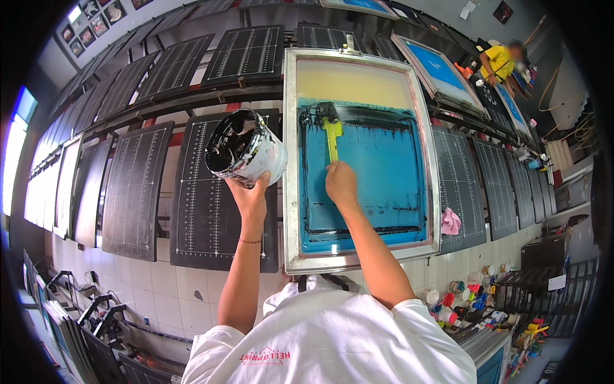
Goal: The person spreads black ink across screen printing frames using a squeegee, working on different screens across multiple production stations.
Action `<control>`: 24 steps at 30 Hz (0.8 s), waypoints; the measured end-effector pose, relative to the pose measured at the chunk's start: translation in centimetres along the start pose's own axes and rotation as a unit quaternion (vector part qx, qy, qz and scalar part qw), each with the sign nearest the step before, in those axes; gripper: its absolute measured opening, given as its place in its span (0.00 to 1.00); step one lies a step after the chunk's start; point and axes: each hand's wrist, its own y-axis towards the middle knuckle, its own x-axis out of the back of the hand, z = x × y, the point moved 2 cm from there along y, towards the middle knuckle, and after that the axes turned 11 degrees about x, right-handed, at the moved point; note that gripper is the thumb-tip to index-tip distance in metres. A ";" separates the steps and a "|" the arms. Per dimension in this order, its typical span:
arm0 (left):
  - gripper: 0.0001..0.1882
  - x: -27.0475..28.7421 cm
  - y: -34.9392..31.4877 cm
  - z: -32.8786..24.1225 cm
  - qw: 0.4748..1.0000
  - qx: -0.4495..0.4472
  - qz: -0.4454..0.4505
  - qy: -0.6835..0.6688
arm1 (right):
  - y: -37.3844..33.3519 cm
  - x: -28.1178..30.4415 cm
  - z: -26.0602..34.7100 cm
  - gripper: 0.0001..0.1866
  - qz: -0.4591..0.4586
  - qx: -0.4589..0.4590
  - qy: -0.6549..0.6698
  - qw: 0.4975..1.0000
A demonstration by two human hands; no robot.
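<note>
Your left hand (251, 192) clamped under ink bucket (246, 147), tilted, mouth toward 10 o'clock; your right hand (340, 182) closed round yellow spatula (332, 137); spatula long axis 12–6, blade in black ink at 12 o'clock on blue screen (364, 173); bucket at 9 o'clock from spatula.

Around you, rows of dark gridded platens (134, 185) stand over a white-tiled floor (173, 294). Daylight enters a window (13, 153) at your left. Small paint pots (460, 301) crowd the floor at your right.
</note>
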 end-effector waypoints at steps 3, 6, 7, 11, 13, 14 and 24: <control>0.47 0.1 0.0 -0.1 1.000 0.000 -0.008 0.009 | -0.1 -1.2 1.0 0.19 0.023 -0.006 0.000 1.000; 0.48 0.2 0.0 -0.3 1.000 -0.002 -0.003 0.003 | -0.4 -2.1 1.7 0.19 0.008 -0.005 0.029 1.000; 0.48 0.2 0.0 -0.3 1.000 -0.002 -0.002 -0.001 | -0.5 -2.3 1.7 0.19 0.002 0.001 0.028 1.000; 0.48 0.5 -0.2 0.5 1.000 -0.003 -0.017 -0.010 | -1.2 -2.5 2.5 0.20 0.011 0.000 0.030 0.999; 0.47 0.3 -0.5 0.8 1.000 0.001 -0.022 -0.015 | -1.6 -2.4 2.7 0.20 0.013 0.005 0.033 0.999; 0.47 0.3 -0.7 0.9 1.000 0.004 -0.021 -0.017 | -1.7 -2.3 2.8 0.19 0.006 0.016 0.036 0.999; 0.47 -0.8 -1.5 3.5 0.996 0.019 -0.048 -0.079 | -3.2 -3.2 2.9 0.18 0.036 -0.005 0.037 0.999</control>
